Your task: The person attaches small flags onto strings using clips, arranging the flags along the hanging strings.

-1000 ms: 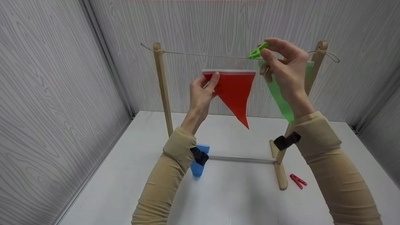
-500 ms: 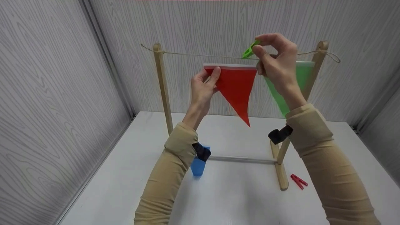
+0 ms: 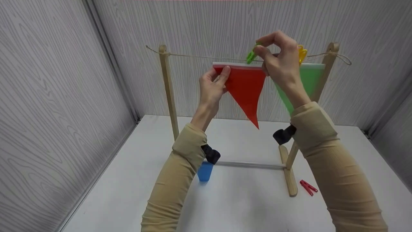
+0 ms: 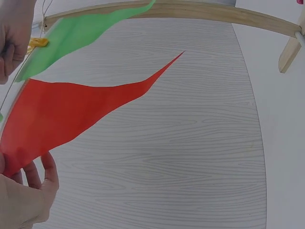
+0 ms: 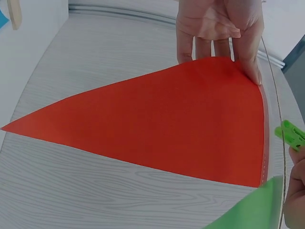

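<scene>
My left hand (image 3: pixel 211 88) pinches the upper left corner of a red triangular flag (image 3: pixel 245 85), thumb in front. The flag hangs point down, its white top band level with the string (image 3: pixel 199 56). Between thumb and fingers, my right hand (image 3: pixel 281 56) pinches a green clothespin (image 3: pixel 251 56) above that band. In the right wrist view the clothespin's (image 5: pixel 291 135) tip is at the string, and the flag's band lies beside the string. Whether the clothespin bites on the flag I cannot tell. A green flag (image 3: pixel 310 80) hangs at right under a yellow clothespin (image 3: pixel 302 54).
The string runs between two wooden posts (image 3: pixel 168 90), joined low down by a pale rod (image 3: pixel 249 164). A red clothespin (image 3: pixel 308 187) lies on the white table (image 3: pixel 244 206) at right. A blue piece (image 3: pixel 205 171) is partly hidden behind my left sleeve.
My right hand has moved left and slightly up with the green clothespin, uncovering the yellow one. My left hand has raised the red flag up to the string.
</scene>
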Demonstrator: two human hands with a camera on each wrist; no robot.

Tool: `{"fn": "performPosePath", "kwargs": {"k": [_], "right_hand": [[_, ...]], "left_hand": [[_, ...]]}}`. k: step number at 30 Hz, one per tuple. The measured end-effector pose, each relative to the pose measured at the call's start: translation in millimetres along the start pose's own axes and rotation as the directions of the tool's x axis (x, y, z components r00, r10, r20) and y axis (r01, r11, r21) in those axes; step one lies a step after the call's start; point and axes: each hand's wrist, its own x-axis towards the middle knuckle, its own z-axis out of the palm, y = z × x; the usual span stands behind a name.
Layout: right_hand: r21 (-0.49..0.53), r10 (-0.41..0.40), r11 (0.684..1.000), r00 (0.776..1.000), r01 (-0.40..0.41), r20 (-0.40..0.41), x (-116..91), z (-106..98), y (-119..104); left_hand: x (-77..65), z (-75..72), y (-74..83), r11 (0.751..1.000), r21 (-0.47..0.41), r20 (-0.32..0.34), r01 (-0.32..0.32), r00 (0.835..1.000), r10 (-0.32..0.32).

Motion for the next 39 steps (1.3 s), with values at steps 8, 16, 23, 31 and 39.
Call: {"fn": "performPosePath", "kwargs": {"k": [8, 16, 23, 31, 39], "right_hand": [[-0.139, 0.006, 0.99, 1.0, -0.004, 0.014, 2.3, 3.6, -2.0], [-0.207, -0.039, 0.978, 0.999, 0.042, 0.022, 2.8, 5.8, -1.5], [-0.225, -0.054, 0.972, 0.997, 0.064, 0.05, 1.8, 5.7, -2.7], [-0.218, -0.106, 0.968, 0.991, 0.121, 0.08, 2.4, 4.7, 0.9], [-0.224, -0.04, 0.972, 0.992, 0.067, 0.123, 1.6, 0.3, -2.2]], "left_hand": [[1.3, 1.7, 1.5, 1.0, 0.009, -0.019, -0.012, 1.0, 0.013], [-1.4, 2.0, 3.6, 0.999, 0.044, -0.005, -0.032, 0.999, 0.033], [-1.0, 4.2, 5.4, 0.998, 0.058, 0.001, -0.035, 0.999, 0.035], [1.5, 8.7, 5.9, 0.998, 0.053, -0.025, -0.015, 1.0, 0.016], [1.5, 10.0, 7.1, 0.997, 0.074, -0.02, -0.025, 0.999, 0.027]]}}
